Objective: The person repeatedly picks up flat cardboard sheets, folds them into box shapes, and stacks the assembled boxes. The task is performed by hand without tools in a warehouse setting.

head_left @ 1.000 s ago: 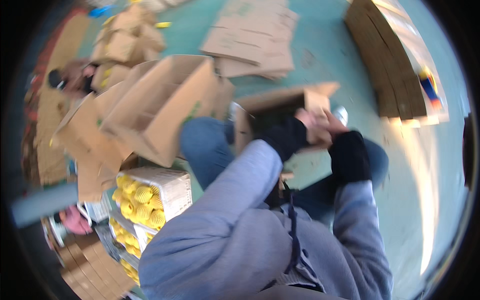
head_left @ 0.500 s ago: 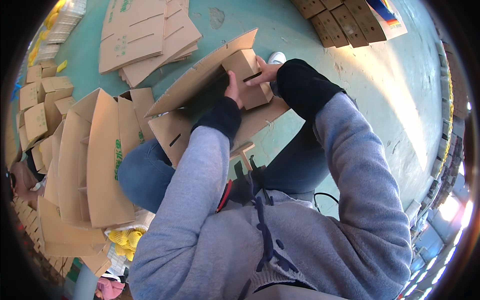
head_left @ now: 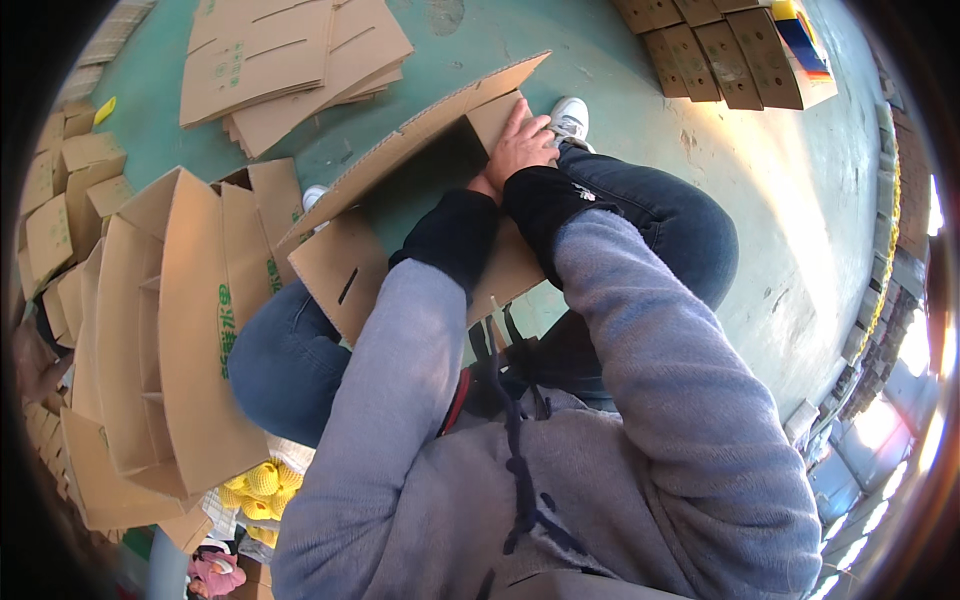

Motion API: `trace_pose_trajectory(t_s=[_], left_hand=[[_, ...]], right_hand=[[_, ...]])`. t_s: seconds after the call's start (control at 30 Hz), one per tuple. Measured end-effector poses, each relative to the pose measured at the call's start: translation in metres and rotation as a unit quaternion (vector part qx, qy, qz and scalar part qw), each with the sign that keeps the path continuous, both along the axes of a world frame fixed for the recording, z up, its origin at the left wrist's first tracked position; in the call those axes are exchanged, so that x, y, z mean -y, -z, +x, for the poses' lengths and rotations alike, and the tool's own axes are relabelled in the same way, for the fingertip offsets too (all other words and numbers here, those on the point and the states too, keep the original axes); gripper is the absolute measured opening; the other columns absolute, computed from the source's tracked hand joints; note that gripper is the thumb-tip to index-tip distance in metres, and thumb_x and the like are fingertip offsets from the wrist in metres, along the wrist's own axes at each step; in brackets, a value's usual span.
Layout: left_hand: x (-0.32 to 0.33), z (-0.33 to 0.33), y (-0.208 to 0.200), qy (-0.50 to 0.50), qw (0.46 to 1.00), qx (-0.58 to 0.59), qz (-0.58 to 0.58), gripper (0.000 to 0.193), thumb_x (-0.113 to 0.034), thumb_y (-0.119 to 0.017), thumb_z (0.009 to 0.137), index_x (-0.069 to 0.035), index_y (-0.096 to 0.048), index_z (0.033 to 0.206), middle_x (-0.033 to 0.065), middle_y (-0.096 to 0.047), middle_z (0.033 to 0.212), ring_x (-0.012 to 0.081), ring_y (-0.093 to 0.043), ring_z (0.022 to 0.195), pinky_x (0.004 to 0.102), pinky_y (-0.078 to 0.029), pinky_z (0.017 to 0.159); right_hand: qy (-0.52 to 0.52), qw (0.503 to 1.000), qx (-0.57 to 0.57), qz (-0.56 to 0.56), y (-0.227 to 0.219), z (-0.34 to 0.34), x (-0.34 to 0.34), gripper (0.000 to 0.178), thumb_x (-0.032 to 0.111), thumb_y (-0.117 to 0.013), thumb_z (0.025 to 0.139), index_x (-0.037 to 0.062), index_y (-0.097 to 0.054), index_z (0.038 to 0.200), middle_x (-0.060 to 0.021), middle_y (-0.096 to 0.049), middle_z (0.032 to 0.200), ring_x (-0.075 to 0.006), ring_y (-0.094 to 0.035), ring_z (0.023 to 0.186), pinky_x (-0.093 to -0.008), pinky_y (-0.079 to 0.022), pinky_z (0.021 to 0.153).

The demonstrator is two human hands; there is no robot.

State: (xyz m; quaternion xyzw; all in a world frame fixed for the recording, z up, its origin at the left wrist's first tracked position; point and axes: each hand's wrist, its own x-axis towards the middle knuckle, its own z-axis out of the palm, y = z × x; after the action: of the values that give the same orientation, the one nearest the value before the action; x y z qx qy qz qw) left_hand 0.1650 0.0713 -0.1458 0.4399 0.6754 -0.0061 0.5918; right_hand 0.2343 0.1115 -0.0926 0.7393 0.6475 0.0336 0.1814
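A brown cardboard box (head_left: 335,268) stands tilted between my legs, its top side open and its inside dark. A hand slot shows in its left end. My right hand (head_left: 522,142) lies over the box's right end, fingers stretched out and pressing on the cardboard. Just below it, my left hand (head_left: 484,188) reaches toward the same end. Most of the left hand is hidden behind my right wrist and cuff, so its fingers do not show.
Flat cardboard sheets (head_left: 290,60) lie stacked on the green floor ahead. At my left stand a large open carton (head_left: 200,340) and several small boxes (head_left: 75,200). Yellow net-wrapped items (head_left: 262,482) sit beside my left leg. Stacked boxes (head_left: 725,60) are at the far right.
The right end of the box has swung from a raised, folded shape to lie in line with the walls. My right hand has moved left, over my left hand. My right leg has come into view.
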Motion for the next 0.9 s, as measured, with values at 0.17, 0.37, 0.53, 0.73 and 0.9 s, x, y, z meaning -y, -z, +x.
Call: trace_pose_trajectory(t_s=[0.17, 0.37, 0.53, 0.73, 0.9], left_hand=[[-0.018, -0.091, -0.116, 0.417, 0.895, 0.048, 0.151, 0.038, -0.036, -0.062, 0.084, -0.005, -0.067, 0.106, 0.0199, -0.066, 0.101, 0.0337, -0.063, 0.095, 0.0418, -0.049, 0.085], [0.039, -0.213, -0.292, 0.619, 0.752, -0.038, 0.223, 0.048, -0.009, -0.062, 0.069, -0.008, -0.059, 0.117, 0.0155, -0.058, 0.119, 0.0285, -0.052, 0.117, 0.0395, -0.042, 0.098], [0.073, -0.203, -0.272, 0.662, 0.720, -0.072, 0.196, 0.060, -0.009, -0.069, 0.064, -0.007, -0.054, 0.122, 0.0106, -0.054, 0.124, 0.0274, -0.044, 0.126, 0.0436, -0.032, 0.107], [0.021, -0.187, -0.221, 0.595, 0.790, -0.034, 0.142, 0.033, -0.039, -0.071, 0.076, -0.008, -0.069, 0.083, 0.0168, -0.063, 0.074, 0.0371, -0.061, 0.074, 0.0460, -0.047, 0.065], [-0.006, -0.150, -0.174, 0.657, 0.745, -0.109, 0.014, 0.079, -0.076, -0.052, 0.074, 0.001, -0.069, 0.075, 0.0233, -0.064, 0.074, 0.0406, -0.062, 0.077, 0.0462, -0.048, 0.073]], right_hand=[[0.017, 0.999, -0.027, 0.034, 0.024, 0.001, 0.003, 0.059, 0.023, -0.038, 0.095, 0.0192, -0.019, 0.151, -0.0376, -0.027, 0.142, -0.0512, -0.042, 0.116, -0.0628, -0.039, 0.086], [-0.064, 0.998, -0.023, 0.007, 0.012, 0.013, 0.001, 0.079, 0.034, -0.051, 0.086, 0.0139, -0.012, 0.152, -0.0382, -0.032, 0.135, -0.0518, -0.050, 0.103, -0.0615, -0.045, 0.076], [-0.146, 0.982, -0.118, 0.038, -0.027, 0.013, -0.038, 0.063, 0.025, -0.051, 0.087, 0.0185, -0.029, 0.146, -0.0232, -0.046, 0.131, -0.0371, -0.055, 0.108, -0.0503, -0.047, 0.083], [-0.168, 0.980, -0.040, 0.100, -0.011, 0.003, -0.049, 0.058, 0.022, -0.047, 0.089, 0.0221, -0.033, 0.145, -0.0163, -0.050, 0.122, -0.0324, -0.056, 0.102, -0.0477, -0.048, 0.076], [-0.161, 0.985, -0.020, 0.061, 0.002, 0.007, -0.052, 0.061, 0.026, -0.049, 0.089, 0.0244, -0.029, 0.147, -0.0184, -0.045, 0.132, -0.0328, -0.056, 0.104, -0.0464, -0.048, 0.080]])
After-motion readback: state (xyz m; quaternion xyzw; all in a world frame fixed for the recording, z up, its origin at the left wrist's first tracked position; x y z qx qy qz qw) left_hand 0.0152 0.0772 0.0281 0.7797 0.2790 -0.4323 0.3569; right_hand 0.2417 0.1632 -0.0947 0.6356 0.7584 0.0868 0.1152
